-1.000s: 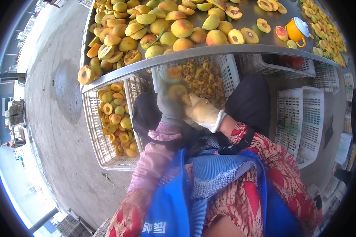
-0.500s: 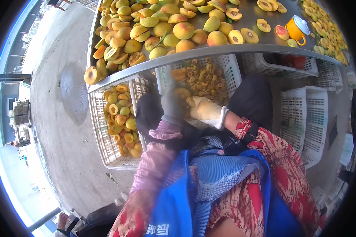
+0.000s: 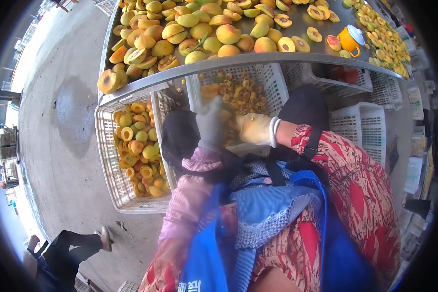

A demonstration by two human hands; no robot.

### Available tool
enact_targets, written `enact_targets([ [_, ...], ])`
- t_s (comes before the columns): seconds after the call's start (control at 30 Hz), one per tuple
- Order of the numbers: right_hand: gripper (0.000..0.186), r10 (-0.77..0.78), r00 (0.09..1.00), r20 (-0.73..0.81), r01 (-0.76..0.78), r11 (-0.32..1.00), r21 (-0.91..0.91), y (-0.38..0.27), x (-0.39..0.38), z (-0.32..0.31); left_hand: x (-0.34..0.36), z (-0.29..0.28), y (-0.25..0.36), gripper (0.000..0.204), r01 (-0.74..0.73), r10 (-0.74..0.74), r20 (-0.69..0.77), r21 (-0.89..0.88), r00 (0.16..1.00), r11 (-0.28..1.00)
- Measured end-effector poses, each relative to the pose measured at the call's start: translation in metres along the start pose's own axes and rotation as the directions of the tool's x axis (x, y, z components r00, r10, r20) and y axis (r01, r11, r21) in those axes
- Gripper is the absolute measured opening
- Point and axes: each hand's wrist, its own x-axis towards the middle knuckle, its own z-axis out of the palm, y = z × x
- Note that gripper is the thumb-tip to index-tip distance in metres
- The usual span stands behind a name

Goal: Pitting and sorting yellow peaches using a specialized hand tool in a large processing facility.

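In front of my lap, my left hand (image 3: pixel 210 121), in a grey glove, is closed around a yellow peach (image 3: pixel 227 117), blurred and partly hidden by the fingers. My right hand (image 3: pixel 255 129), in a stained cream glove, is closed against the peach's right side; what its fingers hold is hidden. Just beyond the hands, a white crate (image 3: pixel 276 85) holds many small brownish-yellow fruit scraps (image 3: pixel 241 95). On my left a second white crate (image 3: pixel 107 160) is filled with peach halves (image 3: pixel 141 151). Above both crates, more cut peaches (image 3: pixel 180 34) are heaped on a metal table.
The metal table's edge (image 3: pixel 258 60) runs across in front of me. An orange mug with a white lid (image 3: pixel 351 40) stands on it. White crates (image 3: pixel 360 129) stand on the right, and another crate with something red (image 3: pixel 321 78) is under the table. At lower left a person's leg (image 3: pixel 78 243) shows.
My view has shifted, so the table and crates sit slightly further left. Both hands stay together at the peach, the left one blurred by motion. The person at lower left shows more of a leg.
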Motion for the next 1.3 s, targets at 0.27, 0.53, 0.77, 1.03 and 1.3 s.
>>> enact_targets([
  [0.27,0.016,0.053,0.878,0.477,-0.394,0.647,0.653,-0.029,-0.030,-0.053,-0.019,-0.017,0.012,0.034,-0.058,0.046,0.087,0.134,0.995,0.989],
  [0.53,0.029,0.054,0.810,0.583,-0.527,0.501,0.686,-0.063,-0.039,-0.049,-0.021,-0.038,-0.002,0.027,-0.512,0.444,0.255,0.408,0.859,0.756],
  [0.77,0.024,-0.191,0.877,0.440,-0.441,0.039,0.897,-0.064,-0.051,-0.035,-0.029,-0.026,0.026,0.037,-0.050,0.085,0.263,-0.136,0.961,0.989],
  [1.03,0.018,-0.565,0.822,-0.074,-0.188,-0.391,0.901,-0.018,-0.072,-0.006,0.003,-0.001,-0.014,0.028,-0.086,0.164,0.224,-0.322,0.961,0.943],
  [1.3,0.027,0.117,0.922,-0.368,0.075,0.882,0.466,0.050,-0.021,0.041,0.035,-0.132,0.105,0.034,-0.032,0.783,-0.149,0.977,0.604,0.210],
])
